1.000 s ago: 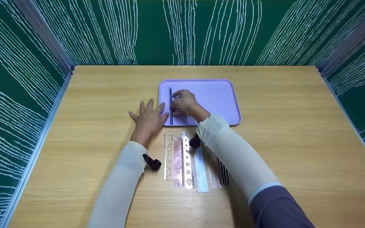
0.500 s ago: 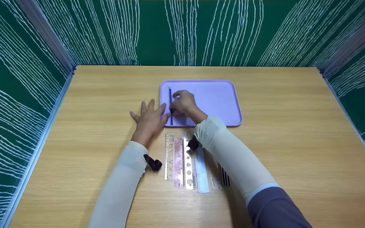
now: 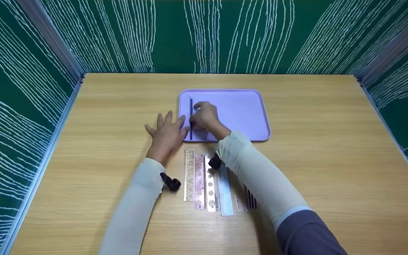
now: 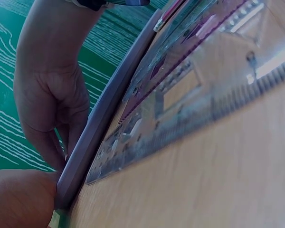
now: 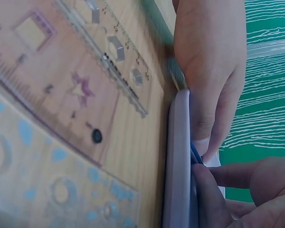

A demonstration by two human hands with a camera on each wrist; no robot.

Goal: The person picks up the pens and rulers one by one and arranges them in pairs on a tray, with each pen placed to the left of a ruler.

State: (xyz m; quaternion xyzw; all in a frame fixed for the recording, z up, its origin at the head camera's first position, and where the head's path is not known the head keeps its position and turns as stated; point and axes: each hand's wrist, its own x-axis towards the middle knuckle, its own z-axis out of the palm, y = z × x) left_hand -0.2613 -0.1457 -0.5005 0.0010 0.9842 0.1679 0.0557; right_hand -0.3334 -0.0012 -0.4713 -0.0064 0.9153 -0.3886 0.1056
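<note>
A dark blue pencil (image 3: 191, 106) lies lengthwise along the left side of the purple tray (image 3: 236, 109). My right hand (image 3: 205, 115) pinches it near the middle; in the right wrist view, thumb and forefinger of the right hand (image 5: 261, 190) meet at the pencil (image 5: 196, 153). Fingers spread wide, my left hand (image 3: 166, 134) rests at the tray's left edge, partly on the table, its thumb tip over the rim close to the pencil. The tray's rim (image 4: 92, 135) covers the fingertips of the right hand (image 4: 57, 95) in the left wrist view.
In front of the tray lie several rulers side by side: a clear ruler (image 3: 189, 177), a pink ruler (image 3: 199, 184), a ruler with round holes (image 3: 211, 194) and a light-blue ruler (image 3: 226, 194). Several dark pencils (image 3: 251, 200) lie partly under the right forearm. Green walls enclose the table.
Both hands stay almost where they were. The right forearm has shifted slightly left, and the pencil's tilt has straightened a little.
</note>
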